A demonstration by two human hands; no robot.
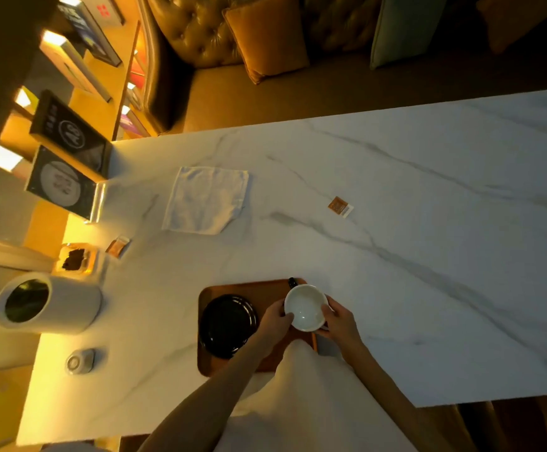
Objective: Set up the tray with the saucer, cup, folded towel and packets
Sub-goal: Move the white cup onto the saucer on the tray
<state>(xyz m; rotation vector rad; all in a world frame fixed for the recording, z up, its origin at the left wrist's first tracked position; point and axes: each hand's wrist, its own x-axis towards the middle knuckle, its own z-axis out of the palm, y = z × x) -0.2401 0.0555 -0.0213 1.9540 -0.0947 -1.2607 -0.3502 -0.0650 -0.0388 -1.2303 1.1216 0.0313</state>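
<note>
A white marble table with grey veins fills the view, with a tufted leather sofa and cushions beyond its far edge and lit shelves of books along its left side. Near the person, a wooden tray lies on the marble. A black saucer sits in its left half with nothing on it. Over the tray's right half, just beside the saucer and not on it, both hands hold a white cup. The left hand curls its fingers round the cup's left side and the right hand grips the right side. The cup's white inside is empty, and a small dark part shows at its far rim. Whether it rests on the tray or is held above it cannot be told. A white towel lies spread flat on the table well beyond the tray. One brown packet lies to the towel's right, and a second packet lies near the table's left edge. Beside this one is a small open box holding something dark. Nearer the person is a white canister, whose mouth is dark, so its contents cannot be made out, and then a small round object.
</note>
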